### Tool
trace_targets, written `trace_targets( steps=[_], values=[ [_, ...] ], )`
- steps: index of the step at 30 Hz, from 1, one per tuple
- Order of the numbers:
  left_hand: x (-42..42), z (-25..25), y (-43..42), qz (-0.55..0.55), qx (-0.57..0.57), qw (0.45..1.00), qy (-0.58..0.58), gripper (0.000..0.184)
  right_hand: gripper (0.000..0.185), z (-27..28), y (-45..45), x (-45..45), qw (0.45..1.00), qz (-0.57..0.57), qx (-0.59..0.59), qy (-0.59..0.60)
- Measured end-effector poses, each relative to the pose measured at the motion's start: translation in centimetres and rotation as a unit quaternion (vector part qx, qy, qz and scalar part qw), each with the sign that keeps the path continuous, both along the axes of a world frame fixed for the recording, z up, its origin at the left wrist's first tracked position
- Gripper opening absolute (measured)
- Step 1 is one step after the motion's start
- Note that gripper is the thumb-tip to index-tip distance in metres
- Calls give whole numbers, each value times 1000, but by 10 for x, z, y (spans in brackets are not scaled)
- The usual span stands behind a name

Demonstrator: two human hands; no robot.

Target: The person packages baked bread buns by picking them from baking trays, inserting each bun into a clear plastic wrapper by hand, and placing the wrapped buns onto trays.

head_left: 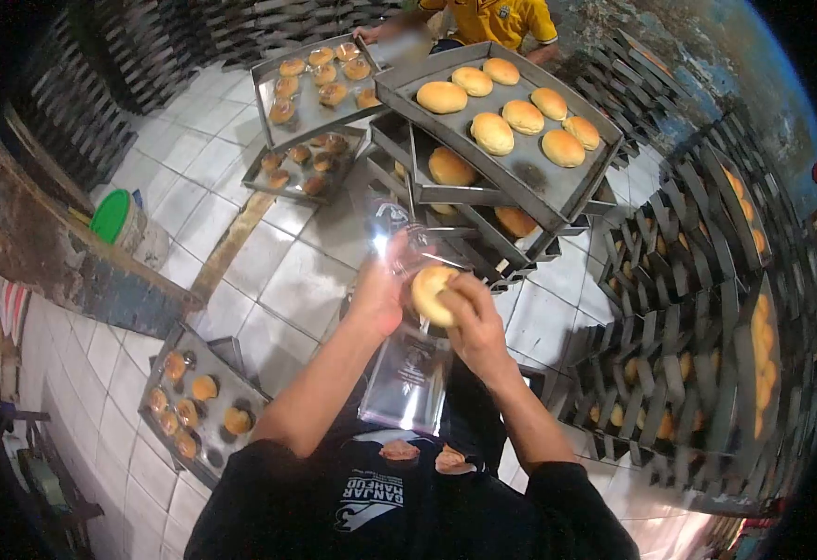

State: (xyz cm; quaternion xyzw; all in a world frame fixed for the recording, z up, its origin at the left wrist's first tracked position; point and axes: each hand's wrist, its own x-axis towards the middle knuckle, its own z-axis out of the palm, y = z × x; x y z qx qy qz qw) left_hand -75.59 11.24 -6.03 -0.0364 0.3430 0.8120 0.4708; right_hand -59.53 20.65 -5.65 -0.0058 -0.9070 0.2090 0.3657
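A golden bread bun (430, 291) is in my right hand (479, 334), the fingers closed round its right side. My left hand (377, 287) grips a clear plastic bag (391, 219), which catches a bright glare just left of the bun. Part of the left fingers is hidden by that shine. On my lap, below both hands, lies a stack of printed clear bags (406, 378). Unwrapped buns (523, 117) sit on the top metal tray (572, 191) of a crooked tray pile in front of me.
Trays with wrapped buns lie ahead (322, 119) and at lower left (184, 350). Racked stacks of bun trays (679, 243) fill the right side. A person in a yellow shirt (494, 21) is at the far end. A green-lidded bucket (114, 217) stands left.
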Motion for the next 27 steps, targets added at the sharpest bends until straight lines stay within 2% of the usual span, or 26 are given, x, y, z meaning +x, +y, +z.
trace_targets(
  steps=[1,2,4,6,8,9,12,13,16,17,20,21,24,25,27],
  values=[
    [1,0,-4,-46,-16,998,26,35,36,-3,-3,-4,998,-36,-38,46],
    [4,2,-5,-46,-4,999,11,35,35,-3,-1,-5,998,-36,-4,43],
    [14,12,-17,-58,7,998,-16,36,34,22,-11,-13,997,-48,52,41],
    [17,15,-29,-54,2,998,19,36,46,21,-29,-25,997,-79,14,-6],
    [-4,-19,-36,-1,14,999,37,36,51,6,-52,-40,995,-62,-61,-58],
    [-35,-62,-46,-89,145,985,5,39,54,-17,-61,-43,989,-6,-80,-128],
    [15,-22,-39,47,21,999,-5,42,52,-22,-55,-57,991,-39,26,-126],
    [35,-20,-35,55,3,990,128,44,54,-19,-44,-58,991,-45,30,-124],
    [18,-9,-33,63,56,991,108,43,57,13,-32,-57,990,-23,19,-138],
    [-1,5,-38,20,154,987,46,43,60,18,-31,-59,989,-25,46,-137],
    [5,-16,-1,113,95,989,14,43,62,0,-20,-77,978,-43,51,-197],
    [10,-25,8,114,66,991,-13,45,54,10,-19,-77,986,-48,29,-156],
    [-3,-17,2,100,100,988,-61,57,43,31,-13,-56,988,74,-64,-122],
    [-9,-20,-4,81,111,989,-53,62,27,40,-21,-50,976,71,-146,-143],
    [-12,-20,-6,39,144,986,-72,64,16,31,-31,-49,958,89,-206,-181]
  ],
)
